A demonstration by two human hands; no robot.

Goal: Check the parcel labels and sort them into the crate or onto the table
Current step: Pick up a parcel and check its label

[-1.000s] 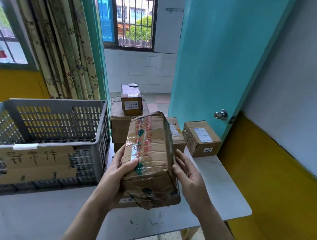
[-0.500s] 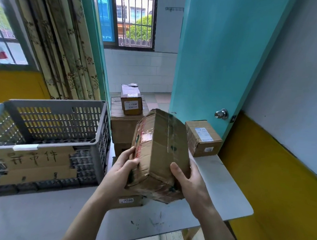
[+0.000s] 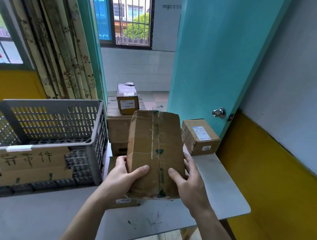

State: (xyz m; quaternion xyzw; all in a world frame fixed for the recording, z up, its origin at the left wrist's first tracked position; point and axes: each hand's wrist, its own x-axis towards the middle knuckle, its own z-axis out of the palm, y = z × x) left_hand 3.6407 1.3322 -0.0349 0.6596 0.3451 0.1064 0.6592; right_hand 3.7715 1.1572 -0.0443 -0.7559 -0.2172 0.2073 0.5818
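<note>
Holding the parcel (image 3: 155, 152) up in front of me with both hands, I've got my left hand (image 3: 122, 175) wrapped round its lower left edge, thumb laid across the facing side, and my right hand (image 3: 189, 178) curled round the lower right edge, thumb on the front too. It's lifted clear above the bench (image 3: 222, 189), tilted away from me. The face I can see is bare cardboard with a tape seam and green marks, no label on it, so my call is I need to turn it over in my grip, one hand pivoting while the other supports the bottom, until the printed sticker shows. The cardboard looks creased and soft, so I'd squeeze gently.

Just below my hands lies a flat parcel (image 3: 124, 200) with a small label peeking out, so I shouldn't drop onto it. To my left sits the grey crate (image 3: 50, 103), with a handwritten cardboard sign (image 3: 29, 160) on its front wall. Ahead, a labelled small box (image 3: 127, 100) tops a stack of cartons (image 3: 116, 128). To the right, another labelled box (image 3: 200, 136) sits at the bench's far corner, near the teal door (image 3: 221, 59).
</note>
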